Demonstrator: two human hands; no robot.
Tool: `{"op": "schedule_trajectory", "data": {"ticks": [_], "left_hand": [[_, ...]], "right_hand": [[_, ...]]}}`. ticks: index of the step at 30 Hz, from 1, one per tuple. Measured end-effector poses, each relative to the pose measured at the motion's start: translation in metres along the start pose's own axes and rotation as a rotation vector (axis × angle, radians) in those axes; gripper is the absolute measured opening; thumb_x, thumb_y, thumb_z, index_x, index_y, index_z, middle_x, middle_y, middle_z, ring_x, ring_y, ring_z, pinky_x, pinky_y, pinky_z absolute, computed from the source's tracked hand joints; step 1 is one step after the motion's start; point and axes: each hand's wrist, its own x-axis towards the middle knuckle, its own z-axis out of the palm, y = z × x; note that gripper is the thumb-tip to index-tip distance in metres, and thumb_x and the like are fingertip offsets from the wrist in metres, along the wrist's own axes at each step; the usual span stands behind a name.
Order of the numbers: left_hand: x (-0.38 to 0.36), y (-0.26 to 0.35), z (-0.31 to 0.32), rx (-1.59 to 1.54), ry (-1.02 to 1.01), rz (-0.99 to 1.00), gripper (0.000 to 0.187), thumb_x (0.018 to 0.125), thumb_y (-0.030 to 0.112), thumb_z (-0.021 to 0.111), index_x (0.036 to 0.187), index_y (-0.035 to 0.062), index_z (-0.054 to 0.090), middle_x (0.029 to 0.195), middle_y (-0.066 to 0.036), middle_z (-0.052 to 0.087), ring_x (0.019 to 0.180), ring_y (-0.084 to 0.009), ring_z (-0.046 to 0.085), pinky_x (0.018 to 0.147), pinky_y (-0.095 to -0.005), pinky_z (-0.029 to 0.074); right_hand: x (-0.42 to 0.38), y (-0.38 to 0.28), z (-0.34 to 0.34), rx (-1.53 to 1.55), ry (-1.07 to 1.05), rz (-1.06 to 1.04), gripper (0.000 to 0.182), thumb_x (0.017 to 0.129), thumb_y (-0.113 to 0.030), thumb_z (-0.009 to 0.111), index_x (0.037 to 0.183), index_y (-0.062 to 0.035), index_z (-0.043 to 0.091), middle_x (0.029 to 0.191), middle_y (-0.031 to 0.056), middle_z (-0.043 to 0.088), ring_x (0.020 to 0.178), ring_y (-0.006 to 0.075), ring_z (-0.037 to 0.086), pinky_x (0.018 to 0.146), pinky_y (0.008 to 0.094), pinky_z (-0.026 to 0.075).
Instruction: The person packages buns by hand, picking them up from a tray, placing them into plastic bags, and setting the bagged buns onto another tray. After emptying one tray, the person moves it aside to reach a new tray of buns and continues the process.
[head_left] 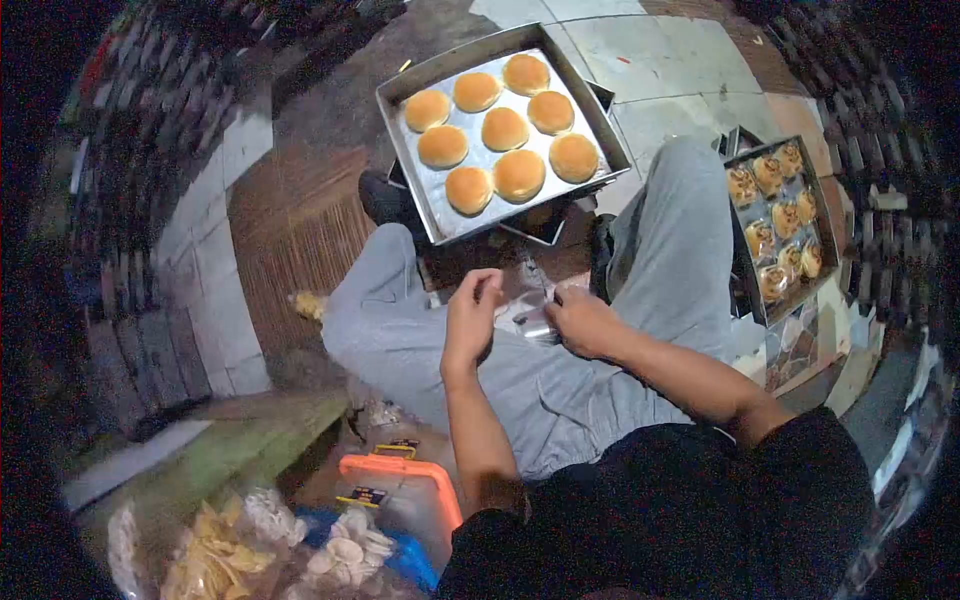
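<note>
In front of my lap, a clear plastic bag (528, 285) spans the space between my hands. My left hand (474, 308) is closed at the bag's left edge, thumb and fingers pinched together. On the other side, my right hand (583, 320) grips the bag's right edge with curled fingers. A shiny part of the plastic hangs low beside the right fingers, and no bun shows inside it. Just beyond my hands stands a square metal tray (597, 112) lined with pale paper. Several round golden buns (504, 129) sit on it in rows.
To the right, a dark tray (743, 245) holds several wrapped, topped pastries (786, 217). At lower left are a clear box with an orange rim (400, 464) and bagged snacks (222, 545). My bent legs (672, 235) flank the work area. Tiles (650, 60) cover part of the floor.
</note>
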Motion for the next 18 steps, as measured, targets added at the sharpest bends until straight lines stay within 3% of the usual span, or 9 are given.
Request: {"op": "schedule_trajectory", "data": {"ticks": [4,6,7,9,10,13,14,17,18], "left_hand": [[0.027,-0.055,0.006,0.457,0.022,0.04,0.042,0.1,0.037,0.061,0.117,-0.0005,0.067,0.095,-0.018,0.072,0.086,-0.0252,0.069,0.081,-0.0392,0.053],[0.044,-0.054,0.022,0.629,-0.501,-0.201,0.054,0.094,0.044,0.068,0.121,-0.0032,0.065,0.096,-0.021,0.072,0.09,-0.0264,0.069,0.081,-0.0416,0.053],[0.053,-0.066,0.025,0.627,-0.499,-0.197,0.054,0.094,0.044,0.068,0.121,-0.0032,0.065,0.096,-0.021,0.072,0.09,-0.0264,0.069,0.081,-0.0416,0.053],[0.07,-0.086,0.029,0.356,-0.682,-0.177,0.062,0.086,0.042,0.077,0.122,-0.0056,0.063,0.101,-0.021,0.072,0.094,-0.0256,0.069,0.081,-0.0408,0.054],[0.043,-0.035,0.026,0.26,-0.469,-0.202,0.054,0.085,0.033,0.08,0.125,0.0005,0.063,0.106,-0.012,0.071,0.095,-0.0194,0.066,0.086,-0.0343,0.052],[0.032,-0.026,0.023,0.303,-0.429,-0.084,0.059,0.081,0.029,0.085,0.128,0.0022,0.062,0.106,-0.011,0.069,0.093,-0.0179,0.064,0.083,-0.033,0.052],[0.028,-0.03,0.024,0.244,-0.446,-0.048,0.053,0.08,0.026,0.086,0.122,0.0029,0.065,0.099,-0.007,0.07,0.088,-0.0172,0.064,0.08,-0.0332,0.052],[0.008,-0.034,0.028,0.243,-0.508,0.016,0.04,0.08,0.022,0.085,0.111,0.0037,0.069,0.095,-0.005,0.07,0.087,-0.0156,0.064,0.08,-0.0329,0.052],[0.002,-0.034,0.034,0.196,-0.472,-0.036,0.038,0.08,0.011,0.08,0.113,-0.0007,0.068,0.102,-0.015,0.074,0.093,-0.0264,0.07,0.087,-0.0383,0.052]], "right_hand": [[0.021,0.014,-0.006,-0.036,-0.033,-0.017,0.032,0.089,-0.02,0.062,0.116,-0.0011,0.063,0.117,0.0281,0.058,0.105,0.0436,0.063,0.089,0.0522,0.053],[0.043,0.034,0.007,-0.005,-0.027,0.065,0.059,0.077,-0.022,0.074,0.129,-0.0012,0.057,0.123,0.0281,0.059,0.111,0.0437,0.06,0.098,0.0476,0.048],[0.059,0.048,0.015,-0.009,-0.025,0.063,0.059,0.077,-0.022,0.074,0.129,-0.0012,0.057,0.123,0.0281,0.059,0.111,0.0437,0.06,0.098,0.0476,0.048],[0.097,0.077,0.019,0.507,-0.613,0.216,0.071,0.073,-0.022,0.074,0.138,-0.0025,0.053,0.135,0.0291,0.057,0.119,0.0387,0.06,0.1,0.0444,0.048],[0.106,0.085,0.02,0.446,-0.666,0.196,0.072,0.071,-0.021,0.072,0.137,0.002,0.055,0.13,0.0307,0.062,0.117,0.0335,0.064,0.098,0.0415,0.05],[0.096,0.063,-0.022,0.272,-0.713,0.015,0.065,0.071,-0.022,0.073,0.128,0.0071,0.06,0.113,0.0302,0.069,0.105,0.0336,0.069,0.092,0.0419,0.053],[0.076,0.055,-0.026,0.211,-0.534,0.014,0.049,0.072,-0.017,0.071,0.114,0.0081,0.067,0.097,0.0273,0.073,0.094,0.0376,0.072,0.084,0.0456,0.056],[0.043,0.043,-0.042,-0.112,-0.384,-0.018,0.029,0.074,-0.02,0.075,0.096,-0.0002,0.073,0.092,0.0223,0.075,0.085,0.0392,0.074,0.074,0.0492,0.058],[0.03,0.036,-0.05,-0.132,-0.346,-0.065,0.022,0.077,-0.013,0.071,0.094,0.0006,0.072,0.091,0.0248,0.073,0.084,0.043,0.072,0.074,0.0513,0.058]]}}
